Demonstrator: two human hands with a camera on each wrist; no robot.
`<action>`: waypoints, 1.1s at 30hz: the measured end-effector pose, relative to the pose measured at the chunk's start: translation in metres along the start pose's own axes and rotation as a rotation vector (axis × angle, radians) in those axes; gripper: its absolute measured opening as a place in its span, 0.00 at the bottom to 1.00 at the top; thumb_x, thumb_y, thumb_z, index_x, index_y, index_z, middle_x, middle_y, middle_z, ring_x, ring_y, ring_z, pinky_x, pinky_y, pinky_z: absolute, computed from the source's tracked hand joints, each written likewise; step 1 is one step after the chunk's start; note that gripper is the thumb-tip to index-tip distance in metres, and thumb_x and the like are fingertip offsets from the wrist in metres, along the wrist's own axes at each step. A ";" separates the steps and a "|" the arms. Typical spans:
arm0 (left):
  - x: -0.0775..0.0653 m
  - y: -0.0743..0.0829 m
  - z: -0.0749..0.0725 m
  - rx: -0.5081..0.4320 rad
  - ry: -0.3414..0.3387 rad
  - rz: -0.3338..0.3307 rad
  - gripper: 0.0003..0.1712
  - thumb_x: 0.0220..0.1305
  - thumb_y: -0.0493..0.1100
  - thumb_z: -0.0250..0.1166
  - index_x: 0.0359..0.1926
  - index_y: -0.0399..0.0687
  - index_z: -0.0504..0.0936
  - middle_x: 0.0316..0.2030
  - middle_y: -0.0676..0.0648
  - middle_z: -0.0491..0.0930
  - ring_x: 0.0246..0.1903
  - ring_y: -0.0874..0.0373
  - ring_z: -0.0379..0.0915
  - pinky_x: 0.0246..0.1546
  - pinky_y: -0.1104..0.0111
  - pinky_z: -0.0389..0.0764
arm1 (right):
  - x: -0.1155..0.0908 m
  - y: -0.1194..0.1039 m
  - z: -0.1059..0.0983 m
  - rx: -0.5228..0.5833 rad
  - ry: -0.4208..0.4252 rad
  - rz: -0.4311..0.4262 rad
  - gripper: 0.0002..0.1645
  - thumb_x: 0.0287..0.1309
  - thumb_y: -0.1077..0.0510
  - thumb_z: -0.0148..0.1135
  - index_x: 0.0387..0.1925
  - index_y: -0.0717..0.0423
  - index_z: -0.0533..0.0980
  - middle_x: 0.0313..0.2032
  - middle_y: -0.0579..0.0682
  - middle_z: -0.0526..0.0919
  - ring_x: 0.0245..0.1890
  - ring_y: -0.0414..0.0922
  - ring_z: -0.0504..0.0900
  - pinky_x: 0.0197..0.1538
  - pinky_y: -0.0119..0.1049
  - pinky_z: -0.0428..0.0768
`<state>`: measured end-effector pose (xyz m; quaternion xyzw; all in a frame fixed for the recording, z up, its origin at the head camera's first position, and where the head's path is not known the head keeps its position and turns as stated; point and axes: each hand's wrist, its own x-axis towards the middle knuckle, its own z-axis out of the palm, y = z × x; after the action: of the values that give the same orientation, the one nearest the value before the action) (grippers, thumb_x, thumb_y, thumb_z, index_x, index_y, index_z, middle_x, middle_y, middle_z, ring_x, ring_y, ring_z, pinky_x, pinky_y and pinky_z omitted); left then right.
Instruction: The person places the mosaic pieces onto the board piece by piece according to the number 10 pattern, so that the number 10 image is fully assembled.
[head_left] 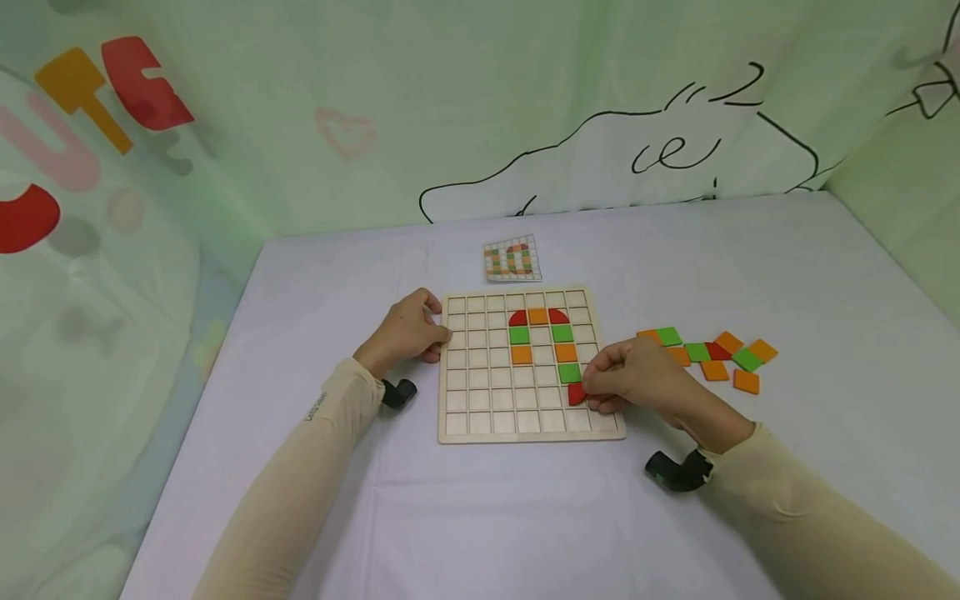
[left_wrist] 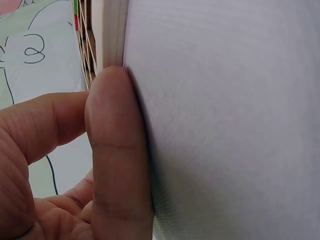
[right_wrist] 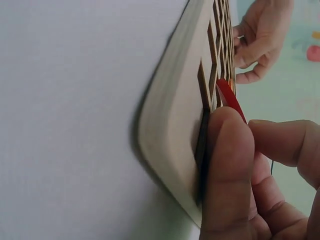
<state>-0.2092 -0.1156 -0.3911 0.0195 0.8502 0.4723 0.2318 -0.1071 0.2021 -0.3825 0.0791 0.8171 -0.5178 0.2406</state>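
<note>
A wooden grid board (head_left: pixel 480 400) lies on the table with red, green and orange tiles set in some of its squares, forming an arch. My left hand (head_left: pixel 407 329) grips the board's left edge; in the left wrist view the thumb (left_wrist: pixel 117 115) presses on the edge, with the index finger bent beside it. Over the lower right of the board, my right hand (head_left: pixel 637 379) pinches a red quarter-round tile (head_left: pixel 576 394) between thumb and index finger. In the right wrist view this red tile (right_wrist: pixel 230 97) stands tilted over the grid, its lower part hidden by the fingertips.
Loose orange, green and red tiles (head_left: pixel 716 371) lie scattered on the table right of the board. Behind the board is a small card (head_left: pixel 512 258) printed with a coloured grid pattern. A printed curtain (head_left: pixel 360 108) hangs along the table's back edge.
</note>
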 end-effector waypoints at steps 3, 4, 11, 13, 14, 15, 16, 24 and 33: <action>0.000 0.000 0.000 0.001 -0.001 0.000 0.23 0.67 0.34 0.69 0.58 0.40 0.69 0.41 0.39 0.76 0.29 0.55 0.81 0.31 0.67 0.90 | -0.001 -0.002 0.001 -0.005 -0.004 0.001 0.10 0.63 0.63 0.70 0.42 0.67 0.80 0.31 0.53 0.87 0.28 0.44 0.87 0.36 0.34 0.90; 0.000 0.000 0.000 0.001 -0.002 -0.001 0.23 0.67 0.34 0.68 0.58 0.40 0.69 0.41 0.39 0.76 0.29 0.55 0.81 0.31 0.67 0.90 | -0.002 -0.002 0.002 -0.003 -0.005 0.001 0.10 0.63 0.64 0.70 0.42 0.67 0.80 0.31 0.53 0.87 0.28 0.44 0.87 0.36 0.34 0.90; 0.000 0.000 0.000 0.000 -0.002 -0.006 0.23 0.67 0.33 0.68 0.59 0.40 0.69 0.41 0.40 0.76 0.29 0.55 0.81 0.31 0.67 0.90 | -0.001 -0.002 0.002 -0.005 -0.008 -0.007 0.10 0.63 0.64 0.70 0.42 0.67 0.80 0.31 0.53 0.87 0.28 0.45 0.87 0.36 0.34 0.90; 0.000 0.000 0.000 0.000 -0.001 -0.005 0.23 0.68 0.34 0.68 0.59 0.40 0.69 0.41 0.40 0.76 0.29 0.55 0.81 0.31 0.67 0.90 | -0.001 -0.002 0.002 -0.007 -0.009 -0.007 0.10 0.63 0.64 0.70 0.42 0.67 0.80 0.31 0.53 0.87 0.28 0.45 0.87 0.36 0.34 0.90; 0.000 0.000 0.000 0.000 -0.001 -0.006 0.23 0.68 0.34 0.68 0.59 0.40 0.69 0.41 0.40 0.76 0.29 0.55 0.81 0.32 0.67 0.90 | -0.001 -0.002 0.002 -0.008 -0.011 -0.008 0.10 0.63 0.64 0.70 0.42 0.67 0.80 0.31 0.53 0.87 0.28 0.45 0.87 0.36 0.34 0.90; 0.000 0.000 0.000 0.002 0.000 -0.005 0.23 0.68 0.34 0.68 0.59 0.39 0.69 0.41 0.40 0.76 0.29 0.55 0.81 0.32 0.67 0.90 | -0.001 -0.002 0.002 -0.011 -0.014 -0.010 0.10 0.63 0.64 0.70 0.42 0.67 0.80 0.31 0.53 0.87 0.28 0.45 0.87 0.36 0.34 0.90; 0.000 0.000 0.000 0.003 0.001 -0.004 0.23 0.68 0.34 0.68 0.59 0.39 0.69 0.41 0.40 0.75 0.29 0.55 0.82 0.32 0.67 0.90 | -0.001 -0.002 0.002 -0.016 -0.017 -0.014 0.09 0.63 0.64 0.69 0.41 0.67 0.80 0.30 0.53 0.87 0.28 0.45 0.86 0.36 0.34 0.90; -0.001 0.001 0.001 0.005 0.007 -0.006 0.24 0.68 0.33 0.68 0.60 0.40 0.69 0.42 0.40 0.75 0.29 0.55 0.82 0.31 0.67 0.90 | 0.000 -0.004 0.004 -0.079 -0.027 -0.043 0.07 0.63 0.63 0.70 0.39 0.65 0.82 0.27 0.52 0.85 0.26 0.45 0.84 0.35 0.33 0.89; 0.000 0.001 0.001 0.001 0.005 -0.005 0.23 0.68 0.33 0.68 0.59 0.39 0.69 0.41 0.40 0.75 0.29 0.55 0.81 0.31 0.66 0.90 | 0.001 -0.003 0.005 -0.102 -0.014 -0.059 0.07 0.62 0.62 0.70 0.37 0.64 0.82 0.27 0.51 0.85 0.26 0.45 0.83 0.34 0.34 0.89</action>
<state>-0.2089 -0.1147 -0.3905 0.0165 0.8512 0.4712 0.2306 -0.1073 0.1965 -0.3821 0.0390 0.8427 -0.4828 0.2349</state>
